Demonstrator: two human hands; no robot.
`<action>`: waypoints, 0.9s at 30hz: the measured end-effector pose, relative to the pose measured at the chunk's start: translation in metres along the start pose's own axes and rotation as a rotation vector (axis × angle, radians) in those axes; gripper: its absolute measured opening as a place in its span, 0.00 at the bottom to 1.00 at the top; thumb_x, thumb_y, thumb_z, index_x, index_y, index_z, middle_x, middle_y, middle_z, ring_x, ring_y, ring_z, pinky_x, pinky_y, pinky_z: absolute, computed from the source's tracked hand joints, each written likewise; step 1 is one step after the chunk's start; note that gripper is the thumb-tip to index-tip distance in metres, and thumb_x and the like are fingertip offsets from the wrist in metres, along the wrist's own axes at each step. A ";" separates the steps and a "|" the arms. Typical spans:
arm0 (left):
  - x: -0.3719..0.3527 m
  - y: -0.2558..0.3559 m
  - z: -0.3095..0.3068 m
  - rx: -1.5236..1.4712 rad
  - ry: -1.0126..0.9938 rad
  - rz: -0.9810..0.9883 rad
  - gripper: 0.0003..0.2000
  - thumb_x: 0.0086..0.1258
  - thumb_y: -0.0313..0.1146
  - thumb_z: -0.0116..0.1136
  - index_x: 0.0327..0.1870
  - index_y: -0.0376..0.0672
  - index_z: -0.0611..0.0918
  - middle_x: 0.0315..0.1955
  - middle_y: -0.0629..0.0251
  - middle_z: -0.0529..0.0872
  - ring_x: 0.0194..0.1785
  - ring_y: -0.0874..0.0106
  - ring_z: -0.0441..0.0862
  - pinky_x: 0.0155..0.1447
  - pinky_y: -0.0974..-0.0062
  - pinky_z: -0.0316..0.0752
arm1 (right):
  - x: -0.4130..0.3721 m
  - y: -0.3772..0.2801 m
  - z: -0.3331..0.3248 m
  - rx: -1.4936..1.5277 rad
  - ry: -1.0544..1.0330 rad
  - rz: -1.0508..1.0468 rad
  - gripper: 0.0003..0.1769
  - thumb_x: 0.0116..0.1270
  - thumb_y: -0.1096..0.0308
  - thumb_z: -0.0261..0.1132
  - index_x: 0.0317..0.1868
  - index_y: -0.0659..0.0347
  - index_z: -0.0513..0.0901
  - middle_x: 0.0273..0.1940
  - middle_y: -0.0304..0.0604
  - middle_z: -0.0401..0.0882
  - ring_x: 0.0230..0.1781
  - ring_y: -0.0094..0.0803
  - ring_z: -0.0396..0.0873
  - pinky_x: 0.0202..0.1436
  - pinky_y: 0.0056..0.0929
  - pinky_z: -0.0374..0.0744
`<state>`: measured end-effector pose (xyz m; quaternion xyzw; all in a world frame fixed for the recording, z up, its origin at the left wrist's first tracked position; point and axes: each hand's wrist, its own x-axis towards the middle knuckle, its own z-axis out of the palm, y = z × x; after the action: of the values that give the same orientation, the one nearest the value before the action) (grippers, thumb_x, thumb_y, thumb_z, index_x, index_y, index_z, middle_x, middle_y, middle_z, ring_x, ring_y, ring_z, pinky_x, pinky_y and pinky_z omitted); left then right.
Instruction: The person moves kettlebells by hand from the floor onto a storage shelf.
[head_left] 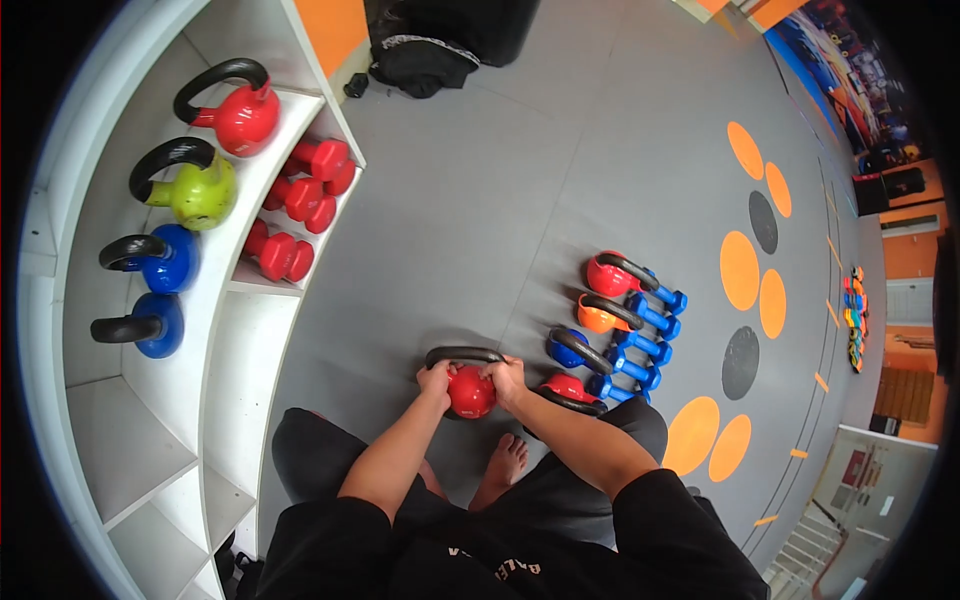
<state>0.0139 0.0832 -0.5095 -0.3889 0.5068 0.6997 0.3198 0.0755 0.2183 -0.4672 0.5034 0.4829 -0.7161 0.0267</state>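
Note:
Between my two hands is a red kettlebell (471, 393) with a black handle, low in front of my feet. My left hand (435, 380) is closed round the left side of its handle. On the opposite side, my right hand (507, 378) grips the handle where it meets the red body. Just right of my right hand, another red kettlebell (566, 388) rests on the floor, partly covered by my forearm. Beyond it stand a blue kettlebell (570, 348), an orange kettlebell (600, 316) and a further red kettlebell (610, 277) in a row.
Blue dumbbells (655, 318) lie beside the kettlebell row. At left, a white shelf (235, 380) carries several kettlebells, including a lime one (203, 193), and red dumbbells (303, 198). A black bag (422, 66) lies at the back. Orange and black dots (739, 270) mark the grey floor.

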 end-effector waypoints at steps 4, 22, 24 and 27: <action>-0.034 0.045 0.019 0.002 0.022 0.158 0.06 0.62 0.16 0.53 0.27 0.37 0.79 0.22 0.62 0.80 0.28 0.70 0.78 0.35 0.69 0.75 | -0.026 -0.047 0.020 -0.004 -0.135 -0.173 0.09 0.43 0.88 0.60 0.23 0.66 0.81 0.22 0.41 0.80 0.21 0.28 0.74 0.26 0.27 0.70; -0.214 0.372 -0.176 -0.345 0.388 0.952 0.13 0.66 0.26 0.68 0.20 0.43 0.79 0.19 0.70 0.81 0.24 0.80 0.73 0.31 0.76 0.70 | -0.217 -0.136 0.343 0.114 -1.016 -0.408 0.14 0.52 0.86 0.65 0.40 0.69 0.84 0.35 0.38 0.84 0.37 0.25 0.81 0.47 0.25 0.78; -0.220 0.396 -0.216 -0.318 0.418 0.998 0.13 0.65 0.27 0.69 0.21 0.41 0.79 0.20 0.70 0.80 0.23 0.79 0.74 0.29 0.74 0.70 | -0.235 -0.121 0.378 0.076 -1.078 -0.419 0.12 0.53 0.85 0.66 0.39 0.67 0.84 0.34 0.36 0.83 0.37 0.23 0.79 0.46 0.23 0.77; -0.207 0.431 -0.285 -0.167 0.464 1.006 0.03 0.71 0.24 0.58 0.39 0.35 0.78 0.33 0.52 0.85 0.30 0.62 0.86 0.34 0.63 0.84 | -0.260 -0.103 0.427 -0.017 -1.140 -0.505 0.09 0.54 0.83 0.67 0.36 0.65 0.84 0.32 0.32 0.80 0.35 0.19 0.76 0.44 0.21 0.74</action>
<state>-0.1841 -0.3221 -0.1835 -0.2668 0.6299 0.6999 -0.2054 -0.1477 -0.1502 -0.1929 -0.0881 0.5023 -0.8526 0.1141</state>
